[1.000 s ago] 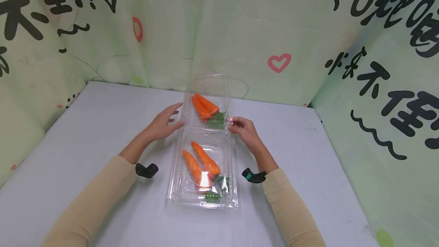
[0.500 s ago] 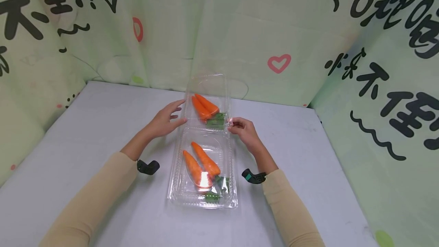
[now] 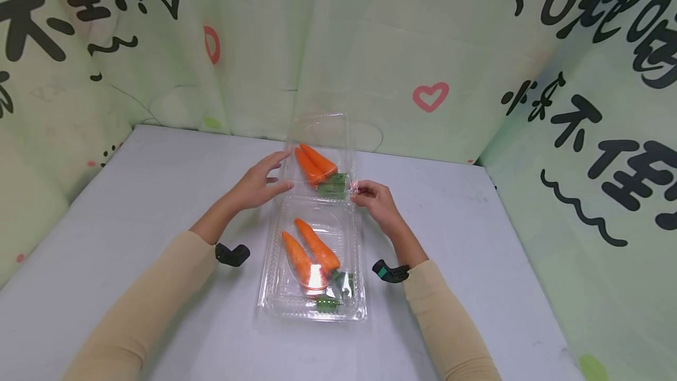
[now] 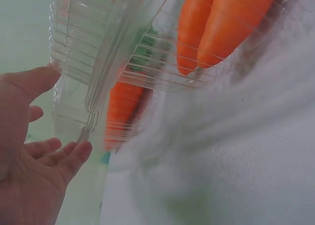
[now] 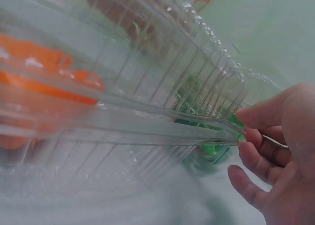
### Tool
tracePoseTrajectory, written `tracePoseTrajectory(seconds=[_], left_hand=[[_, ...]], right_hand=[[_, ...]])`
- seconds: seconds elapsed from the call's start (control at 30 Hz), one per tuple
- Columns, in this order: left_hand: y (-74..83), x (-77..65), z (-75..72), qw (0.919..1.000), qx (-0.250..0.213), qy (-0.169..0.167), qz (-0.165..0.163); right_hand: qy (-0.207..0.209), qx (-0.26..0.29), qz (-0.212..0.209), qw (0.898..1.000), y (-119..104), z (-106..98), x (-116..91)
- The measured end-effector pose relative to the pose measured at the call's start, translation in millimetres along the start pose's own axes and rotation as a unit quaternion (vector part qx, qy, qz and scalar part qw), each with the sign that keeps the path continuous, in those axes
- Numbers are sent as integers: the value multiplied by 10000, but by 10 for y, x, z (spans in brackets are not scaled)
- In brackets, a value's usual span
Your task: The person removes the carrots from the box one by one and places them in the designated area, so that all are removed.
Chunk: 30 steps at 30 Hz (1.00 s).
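Two clear plastic clamshell boxes stand one behind the other, each holding orange carrots with green tops. Through the near box (image 3: pixel 270 293) I see two carrots (image 3: pixel 315 244). Inside the far box (image 3: pixel 317 129) lie two more carrots (image 3: pixel 320 161). My right hand (image 3: pixel 378 201) pinches the far box's rim at its right corner between thumb and fingers; in the right wrist view two rims (image 5: pixel 162 114) lie close together there. On the opposite side my left hand (image 3: pixel 254 187) has its fingers spread, with the thumb right at the ribbed plastic (image 4: pixel 74 48) edge.
Both boxes are on a table (image 3: pixel 211 322) with a white cover. A pale green curtain (image 3: pixel 370 46) with lettering and hearts rises behind the table and along both sides. Black bands (image 3: pixel 233 255) are on both wrists.
My left hand has moved slightly right and forward, so its fingertips now overlap the far box's left edge. The right hand and both boxes look unmoved.
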<state>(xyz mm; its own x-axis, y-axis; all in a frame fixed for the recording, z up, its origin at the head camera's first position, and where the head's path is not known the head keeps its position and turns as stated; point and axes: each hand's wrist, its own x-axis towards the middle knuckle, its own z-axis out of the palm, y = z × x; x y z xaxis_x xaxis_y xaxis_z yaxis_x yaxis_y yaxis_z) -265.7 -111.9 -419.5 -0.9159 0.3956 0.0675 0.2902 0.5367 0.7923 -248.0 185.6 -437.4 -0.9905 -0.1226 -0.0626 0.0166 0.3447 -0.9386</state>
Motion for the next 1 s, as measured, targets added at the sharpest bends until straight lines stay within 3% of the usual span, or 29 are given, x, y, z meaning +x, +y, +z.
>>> tracePoseTrajectory(seconds=[0.5,0.7,1.0], left_hand=[[2,-31,6,9999,34,-132,-85],[-3,-29,15,9997,81,-80,-223],[22,-31,-2,9998,151,-27,-132]], right_hand=[[86,-329,-42,9994,-22,7,-12],[-37,-434,-28,9990,-13,0,-21],[-187,-422,24,9989,-32,-20,9]])
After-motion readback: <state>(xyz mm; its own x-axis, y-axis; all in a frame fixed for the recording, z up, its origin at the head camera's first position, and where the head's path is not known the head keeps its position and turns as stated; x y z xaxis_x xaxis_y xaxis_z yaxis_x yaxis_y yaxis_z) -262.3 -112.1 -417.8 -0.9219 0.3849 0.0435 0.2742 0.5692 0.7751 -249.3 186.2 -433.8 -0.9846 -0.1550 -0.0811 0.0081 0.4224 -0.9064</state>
